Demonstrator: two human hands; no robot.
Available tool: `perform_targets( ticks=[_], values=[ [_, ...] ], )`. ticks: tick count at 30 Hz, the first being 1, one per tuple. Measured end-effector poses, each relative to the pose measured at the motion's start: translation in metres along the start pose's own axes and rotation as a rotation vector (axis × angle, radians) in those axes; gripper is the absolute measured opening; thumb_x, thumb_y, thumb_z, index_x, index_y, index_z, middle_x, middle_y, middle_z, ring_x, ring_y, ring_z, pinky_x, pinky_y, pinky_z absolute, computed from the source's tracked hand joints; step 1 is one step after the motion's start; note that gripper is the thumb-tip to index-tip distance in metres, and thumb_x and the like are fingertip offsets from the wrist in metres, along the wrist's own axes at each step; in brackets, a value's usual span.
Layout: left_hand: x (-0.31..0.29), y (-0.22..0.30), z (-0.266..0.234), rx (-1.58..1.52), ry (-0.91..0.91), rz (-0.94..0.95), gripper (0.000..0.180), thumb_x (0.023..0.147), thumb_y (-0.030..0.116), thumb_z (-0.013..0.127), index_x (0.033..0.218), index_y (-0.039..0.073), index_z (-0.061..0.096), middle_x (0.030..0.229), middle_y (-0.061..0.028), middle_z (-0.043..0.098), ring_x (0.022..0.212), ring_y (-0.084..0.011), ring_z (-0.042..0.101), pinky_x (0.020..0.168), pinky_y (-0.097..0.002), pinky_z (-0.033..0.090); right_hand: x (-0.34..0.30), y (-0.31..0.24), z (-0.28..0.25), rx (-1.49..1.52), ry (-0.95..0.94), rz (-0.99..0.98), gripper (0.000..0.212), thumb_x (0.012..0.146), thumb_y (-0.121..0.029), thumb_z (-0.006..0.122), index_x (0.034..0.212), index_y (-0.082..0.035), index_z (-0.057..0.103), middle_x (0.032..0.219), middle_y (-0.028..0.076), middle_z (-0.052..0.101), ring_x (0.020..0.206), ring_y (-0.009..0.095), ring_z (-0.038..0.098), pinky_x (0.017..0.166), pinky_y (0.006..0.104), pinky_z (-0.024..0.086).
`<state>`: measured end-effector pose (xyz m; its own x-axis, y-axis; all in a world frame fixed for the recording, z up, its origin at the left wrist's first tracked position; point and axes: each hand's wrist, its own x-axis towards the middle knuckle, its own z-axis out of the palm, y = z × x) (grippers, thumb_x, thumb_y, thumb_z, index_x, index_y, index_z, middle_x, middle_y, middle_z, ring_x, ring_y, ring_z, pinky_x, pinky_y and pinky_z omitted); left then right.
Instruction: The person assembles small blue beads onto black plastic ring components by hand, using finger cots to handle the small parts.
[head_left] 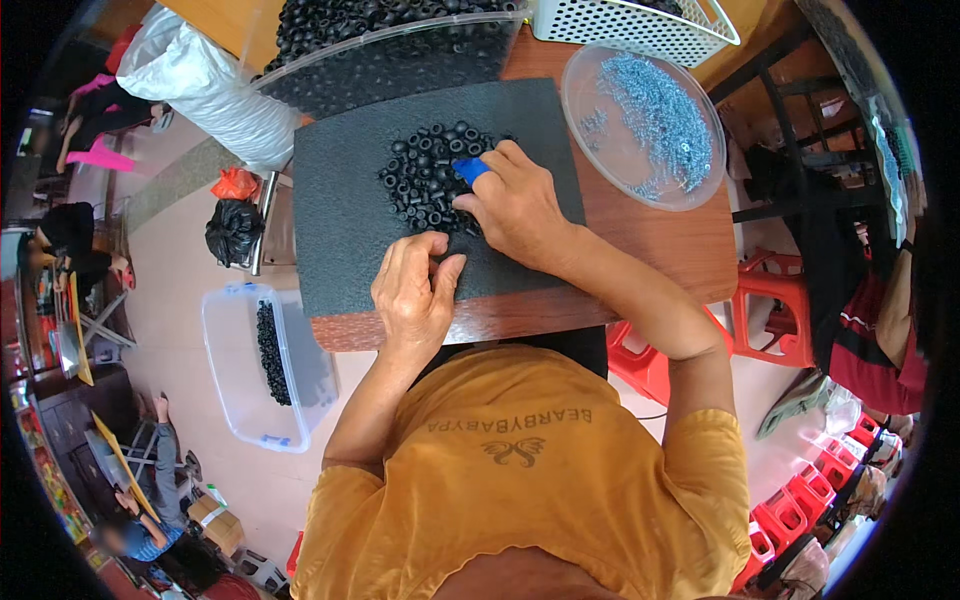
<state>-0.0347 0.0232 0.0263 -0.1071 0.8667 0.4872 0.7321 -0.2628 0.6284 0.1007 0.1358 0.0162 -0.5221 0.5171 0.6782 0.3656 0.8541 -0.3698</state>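
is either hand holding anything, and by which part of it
Cannot be told: the right hand reaches into the black parts, its grip partly hidden; the left hand shows nothing clearly held between its curled fingers.

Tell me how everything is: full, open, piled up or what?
Black pieces: loosely heaped
Dark mat: flat on the table
Right hand: fingers bent, at the heap
Left hand: fingers curled, near the heap
Round tray: partly covered with small bluish pieces
Big clear bin: many black pieces inside
Floor box: some black pieces inside
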Motion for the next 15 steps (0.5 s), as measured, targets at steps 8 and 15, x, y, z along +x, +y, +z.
perform_targets(
  ticks=[8,15],
  values=[
    [0.004,-0.009,0.008,-0.085,0.021,-0.083,0.017,0.075,0.000,0.069,0.090,-0.001,0.060,0.072,-0.0061,0.057,0.059,-0.0120,0.053,0.053,-0.0246,0.044,0.020,0.006,0.015,-0.009,0.069,-0.041,0.020,0.061,-0.005,0.069,0.068,-0.002,0.051,0.073,0.012,0.050,0.073,0.030,0.049,0.058,0.0385,0.044],
    [0.006,-0.011,0.011,-0.122,0.047,-0.084,0.018,0.071,-0.002,0.069,0.085,0.000,0.058,0.070,-0.0093,0.056,0.058,-0.0208,0.055,0.052,-0.0313,0.044,0.024,0.007,0.020,-0.061,-0.087,-0.113,0.011,0.060,-0.002,0.060,0.065,-0.001,0.051,0.073,0.013,0.050,0.072,0.029,0.048,0.063,0.0373,0.042]
  ],
)
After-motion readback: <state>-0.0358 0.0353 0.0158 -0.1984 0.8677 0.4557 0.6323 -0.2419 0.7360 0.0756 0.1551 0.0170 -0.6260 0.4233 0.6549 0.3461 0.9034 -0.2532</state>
